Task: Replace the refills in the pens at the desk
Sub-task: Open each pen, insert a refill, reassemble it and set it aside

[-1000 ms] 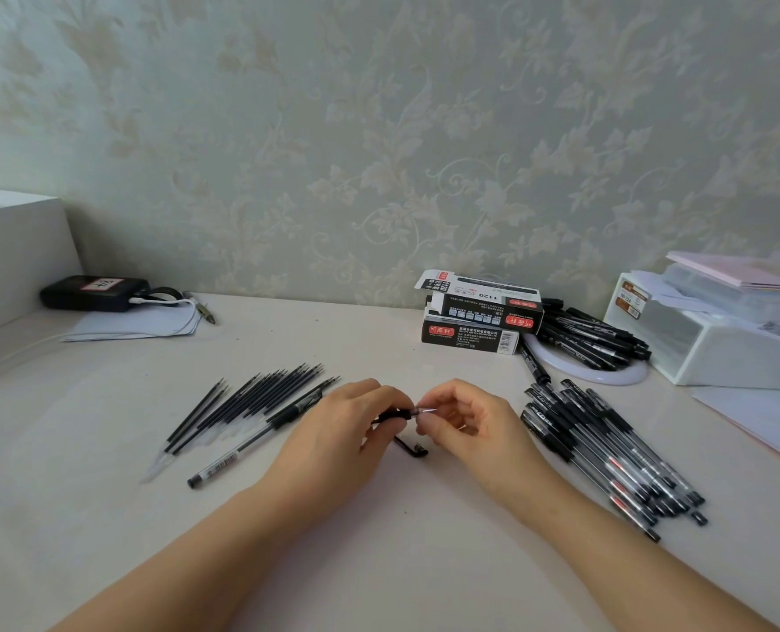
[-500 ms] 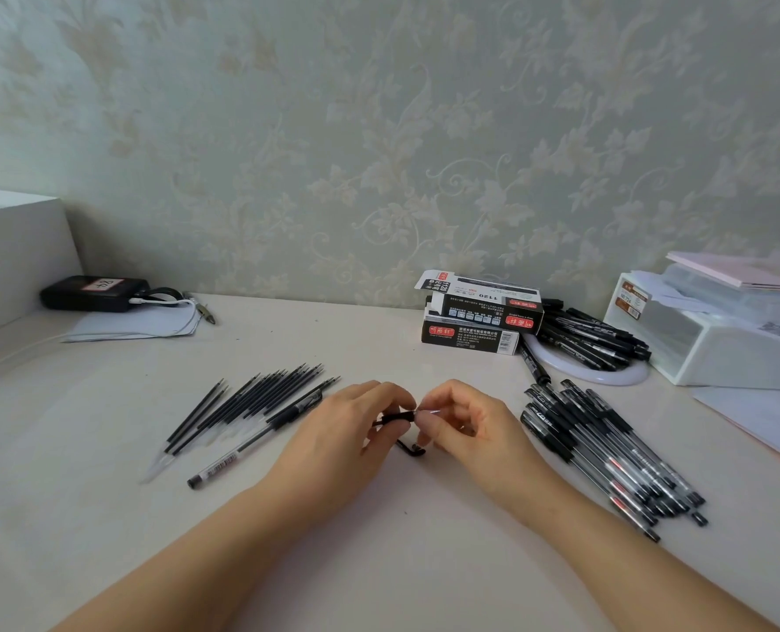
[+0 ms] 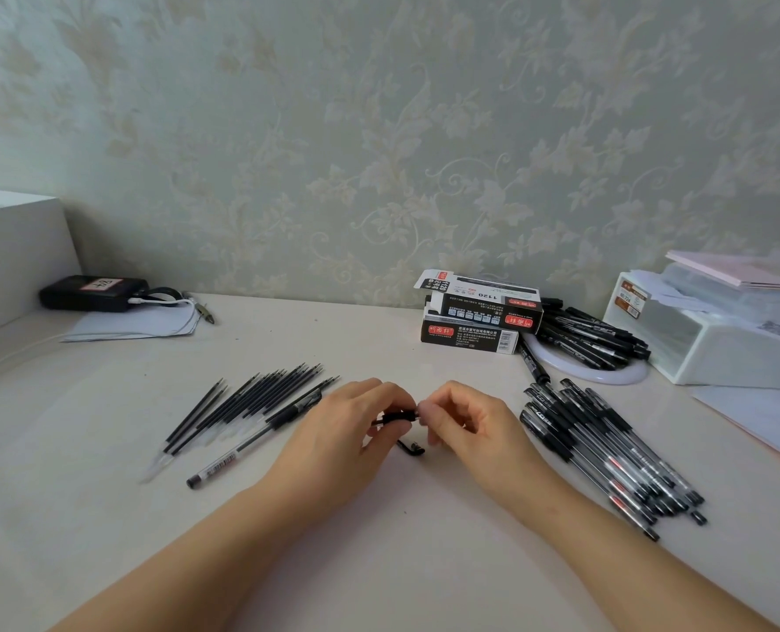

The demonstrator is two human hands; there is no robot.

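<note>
I see both hands meeting over the middle of the table (image 3: 379, 563), and I take the stacked pen boxes (image 3: 479, 319) at the back as my reference. The left hand (image 3: 333, 444) lies in front of the boxes and to their left, fingers curled round the black grip end of a pen (image 3: 395, 417) that it holds roughly level just above the table. The right hand (image 3: 470, 426) lies directly in front of the boxes, thumb and fingertips pinched on the other end of that same short black section; I cannot tell whether the tip is loose or seated, since the fingers cover the joint. A small black pen cap (image 3: 412, 449) lies on the table just in front of the held pen, between the two hands. The loose refills (image 3: 251, 403) lie fanned out well to the left of the boxes and nearer to me, with one clear-barrelled pen (image 3: 242, 449) along their near edge, just beside the left hand. A heap of assembled pens (image 3: 607, 449) lies in front of the boxes to the right, near the right wrist. A second heap of black pens (image 3: 593, 335) rests on a white round dish (image 3: 625, 374) touching the right end of the boxes.
</note>
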